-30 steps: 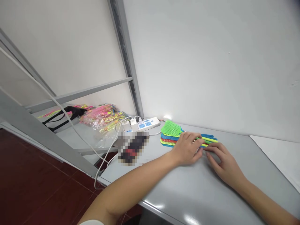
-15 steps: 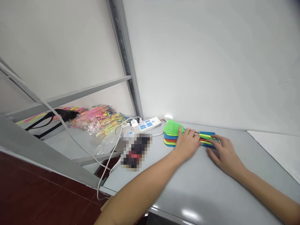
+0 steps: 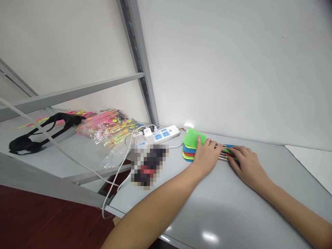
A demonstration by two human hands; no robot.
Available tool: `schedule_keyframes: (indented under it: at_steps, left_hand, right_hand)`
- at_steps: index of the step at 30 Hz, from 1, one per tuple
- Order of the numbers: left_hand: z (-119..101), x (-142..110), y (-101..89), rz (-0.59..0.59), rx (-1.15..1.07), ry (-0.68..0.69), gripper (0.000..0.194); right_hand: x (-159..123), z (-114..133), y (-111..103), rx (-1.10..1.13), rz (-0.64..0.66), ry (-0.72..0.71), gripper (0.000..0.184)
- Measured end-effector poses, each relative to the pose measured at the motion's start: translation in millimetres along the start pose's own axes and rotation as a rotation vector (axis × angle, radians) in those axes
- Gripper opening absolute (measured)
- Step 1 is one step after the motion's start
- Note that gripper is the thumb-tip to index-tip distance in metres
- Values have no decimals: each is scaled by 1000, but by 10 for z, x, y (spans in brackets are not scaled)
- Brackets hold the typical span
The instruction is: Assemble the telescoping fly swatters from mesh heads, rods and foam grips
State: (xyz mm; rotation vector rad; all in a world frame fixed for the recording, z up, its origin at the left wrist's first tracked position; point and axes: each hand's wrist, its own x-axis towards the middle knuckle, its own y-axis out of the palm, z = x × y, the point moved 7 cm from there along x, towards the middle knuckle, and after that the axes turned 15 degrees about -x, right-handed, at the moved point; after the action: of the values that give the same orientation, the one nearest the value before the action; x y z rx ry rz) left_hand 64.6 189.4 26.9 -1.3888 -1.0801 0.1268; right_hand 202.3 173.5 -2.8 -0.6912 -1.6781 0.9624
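Observation:
Several fly swatters lie stacked on the grey tabletop, with green, yellow, blue and red mesh heads. The bright green fly swatter [image 3: 192,139] is on top, its head to the left. My left hand [image 3: 207,155] wraps over the stack where the heads meet the shafts, thumb along the green mesh. My right hand [image 3: 245,162] is closed around the coloured handles at the other end, hiding most of them. Between the hands, bare metal shafts [image 3: 223,156] show side by side.
A white power strip [image 3: 167,134] with plugs and cables sits behind a blurred-out dark object [image 3: 150,167]. On the left shelf are bagged colourful cords [image 3: 106,128] and a black strap-like item [image 3: 64,121]. A grey metal post [image 3: 141,65] rises at the back. White sheet [image 3: 308,162] lies right.
My right hand has closed over the handles, covering more of them. More of the metal shafts shows between my hands. My left hand stays on the stack. The view has shifted slightly.

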Motion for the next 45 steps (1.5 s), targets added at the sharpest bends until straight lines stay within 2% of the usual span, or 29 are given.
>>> schedule_keyframes:
  at_steps: [4, 7, 11, 14, 16, 18, 20, 22, 24, 27, 32, 38, 45]
  left_hand:
    - [21, 26, 9, 6, 7, 21, 18]
    - [-65, 35, -4, -17, 16, 75, 18]
    - [-289, 4, -111, -132, 30, 205, 23]
    - [-371, -33, -279, -236, 20, 234, 25]
    - [-335, -46, -453, -309, -20, 193, 27]
    - [-222, -56, -676, -399, -95, 105, 37]
    - [-37, -81, -900, -503, -231, -28, 49]
    - [206, -128, -1015, -554, -481, -210, 54]
    - [411, -194, -965, -523, -733, -401, 42]
    - [504, -306, -830, -496, -827, -513, 20]
    - [391, -370, -613, -454, -869, -541, 15]
    - [221, -345, -521, -406, -910, -539, 13]
    - [250, -354, -384, -399, -974, -544, 16]
  right_hand:
    - [7, -26, 21, 20, -7, 20, 30]
    - [20, -61, 15, 10, -26, 64, 25]
    - [20, -145, -43, 60, -56, 106, 18]
    - [-12, -208, -152, 44, -111, 67, 20]
    - [-45, -256, -256, -40, -168, 28, 22]
    - [-69, -299, -366, -128, -217, -14, 24]
    - [-75, -309, -472, -171, -244, -69, 24]
    - [-70, -274, -572, -184, -248, -124, 24]
    - [-79, -191, -662, -185, -232, -172, 25]
    - [-152, -25, -769, -198, -187, -226, 24]
    - [-297, 88, -883, -268, -118, -217, 26]
    - [-299, 2, -842, -206, 9, -237, 33]
    - [-285, -58, -786, -48, 102, -201, 32]
